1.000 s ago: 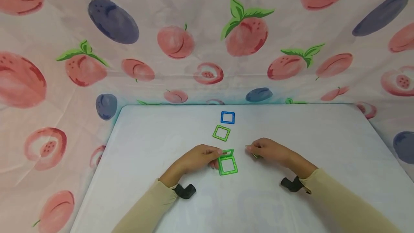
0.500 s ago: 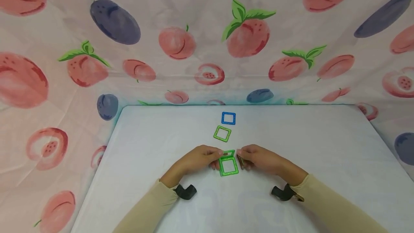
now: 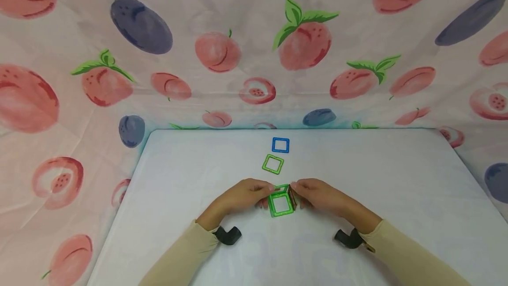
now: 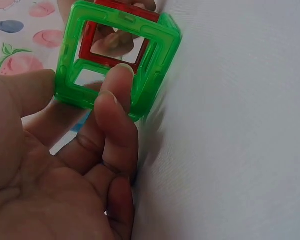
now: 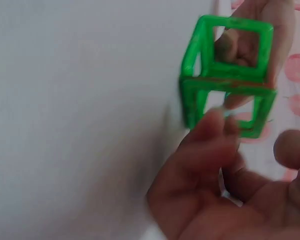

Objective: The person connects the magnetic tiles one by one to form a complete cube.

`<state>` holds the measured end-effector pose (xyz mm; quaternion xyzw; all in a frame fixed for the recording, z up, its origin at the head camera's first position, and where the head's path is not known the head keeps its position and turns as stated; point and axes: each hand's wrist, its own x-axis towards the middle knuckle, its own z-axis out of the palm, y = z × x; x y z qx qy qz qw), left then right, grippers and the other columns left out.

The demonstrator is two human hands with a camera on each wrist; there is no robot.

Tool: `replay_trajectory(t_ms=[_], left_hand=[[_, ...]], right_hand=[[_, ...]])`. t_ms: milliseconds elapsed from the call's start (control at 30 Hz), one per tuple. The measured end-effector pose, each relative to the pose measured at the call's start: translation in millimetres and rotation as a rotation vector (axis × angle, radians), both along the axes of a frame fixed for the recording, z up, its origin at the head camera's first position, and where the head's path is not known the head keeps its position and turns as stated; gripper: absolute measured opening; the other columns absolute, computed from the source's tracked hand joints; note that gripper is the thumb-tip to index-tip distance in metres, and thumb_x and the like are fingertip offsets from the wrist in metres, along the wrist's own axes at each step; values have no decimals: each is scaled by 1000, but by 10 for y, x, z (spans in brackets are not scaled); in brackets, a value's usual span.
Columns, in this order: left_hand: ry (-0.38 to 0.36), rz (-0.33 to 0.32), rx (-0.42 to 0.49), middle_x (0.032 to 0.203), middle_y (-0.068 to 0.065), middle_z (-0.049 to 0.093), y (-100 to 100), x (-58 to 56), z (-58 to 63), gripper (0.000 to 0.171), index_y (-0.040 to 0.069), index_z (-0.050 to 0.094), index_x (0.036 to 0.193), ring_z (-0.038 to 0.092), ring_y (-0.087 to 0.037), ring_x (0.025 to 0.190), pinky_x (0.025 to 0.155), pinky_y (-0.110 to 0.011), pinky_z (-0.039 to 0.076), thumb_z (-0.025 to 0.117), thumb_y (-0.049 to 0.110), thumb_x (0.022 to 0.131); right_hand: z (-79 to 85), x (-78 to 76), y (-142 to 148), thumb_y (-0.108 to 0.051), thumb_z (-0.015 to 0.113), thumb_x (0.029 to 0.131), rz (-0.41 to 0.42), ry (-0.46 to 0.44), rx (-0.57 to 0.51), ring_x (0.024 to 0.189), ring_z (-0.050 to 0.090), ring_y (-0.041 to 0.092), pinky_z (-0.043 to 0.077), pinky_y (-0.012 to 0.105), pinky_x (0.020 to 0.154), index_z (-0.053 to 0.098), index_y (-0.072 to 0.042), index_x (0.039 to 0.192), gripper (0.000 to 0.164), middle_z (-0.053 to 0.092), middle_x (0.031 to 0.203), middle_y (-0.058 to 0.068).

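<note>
A small box shape of see-through green square magnetic tiles (image 3: 273, 207) stands at the middle of the table, open through the tiles' hollow centres. My left hand (image 3: 247, 196) grips its left side, the thumb at the upper edge and fingertips against the green side tile (image 4: 160, 70) in the left wrist view. My right hand (image 3: 324, 196) holds a red square magnetic tile (image 3: 293, 198) upright along the right side of the box. Through the green frame, the left wrist view shows the red tile (image 4: 85, 45) with right-hand fingers behind it. The right wrist view is blurred.
Beyond the hands, a yellow-green square tile (image 3: 265, 163) lies flat on the white table (image 3: 198, 158). A blue square tile (image 3: 280, 151) lies farther back. A fruit-print cloth (image 3: 222, 12) hangs behind the table. Dark wrist mounts (image 3: 228, 235) sit at both sleeves.
My right hand has moved left, bringing the red tile from apart at the right up to the box's right side. The left hand keeps its grip, nearly still.
</note>
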<state>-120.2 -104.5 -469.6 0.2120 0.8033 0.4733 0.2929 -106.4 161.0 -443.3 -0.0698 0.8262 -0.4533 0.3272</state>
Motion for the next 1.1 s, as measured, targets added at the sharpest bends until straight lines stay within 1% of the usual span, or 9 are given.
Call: replay_trajectory(t_ms=[100, 233, 367, 500, 633, 733, 833, 933, 1100], left_hand=[[-1, 2, 1, 81, -2, 69, -3, -9, 0, 38, 16, 72, 122, 59, -12, 76, 75, -27, 47, 48, 43, 108], [-6, 21, -26, 79, -1, 69, -2, 0, 6, 40, 15, 74, 109, 58, -11, 75, 76, -28, 47, 48, 46, 108], [-19, 36, -40, 78, -1, 69, 13, 28, 11, 42, 16, 76, 99, 58, -13, 76, 76, -30, 46, 49, 48, 107], [-23, 45, -45, 78, -1, 68, 28, 47, 16, 43, 17, 76, 95, 58, -13, 77, 76, -29, 45, 48, 49, 106], [-16, 54, -67, 78, 0, 65, 38, 56, 28, 46, 17, 74, 90, 56, -12, 76, 76, -30, 44, 47, 50, 106], [-19, 58, -79, 76, 0, 64, 41, 65, 34, 48, 16, 74, 86, 55, -12, 75, 75, -30, 43, 47, 51, 106], [-20, 56, -85, 74, 0, 62, 46, 70, 34, 52, 13, 74, 83, 53, -11, 73, 73, -29, 41, 47, 51, 106], [-18, 49, -81, 72, 0, 60, 44, 66, 39, 53, 12, 74, 83, 52, -11, 71, 71, -28, 40, 46, 51, 106], [-11, 24, -63, 74, 1, 63, 24, 54, 45, 49, 16, 74, 87, 53, -11, 71, 74, -29, 42, 45, 50, 107]], right_hand=[[50, 70, -22, -53, 52, 104, -35, 49, 132, 76, 53, 20, 41, 33, 67, 75, -12, 107, 47, 58, 76, 6], [85, 140, -36, -51, 60, 100, 8, 97, 208, 69, 50, 16, 35, 31, 60, 79, -14, 96, 41, 53, 67, 0], [75, 175, -37, -44, 63, 99, 39, 115, 180, 64, 46, 15, 31, 29, 57, 79, -14, 90, 35, 50, 63, -3], [63, 197, -42, -39, 61, 101, 27, 101, 158, 64, 47, 15, 32, 30, 58, 78, -12, 91, 34, 50, 61, -1], [65, 214, -54, -37, 59, 103, 26, 112, 147, 73, 52, 17, 39, 32, 65, 76, -10, 98, 32, 56, 70, 2], [75, 222, -75, -33, 58, 104, 74, 157, 139, 78, 53, 17, 43, 33, 69, 74, -8, 101, 30, 59, 79, 3], [89, 224, -86, -30, 56, 105, 119, 201, 139, 77, 53, 17, 43, 32, 68, 73, -7, 100, 30, 58, 83, 3], [106, 219, -84, -32, 56, 105, 125, 223, 152, 78, 53, 17, 43, 32, 67, 74, -7, 99, 31, 58, 84, 2], [100, 232, -70, -40, 61, 102, 79, 286, 187, 79, 54, 15, 45, 31, 68, 78, -10, 107, 35, 64, 89, -1]])
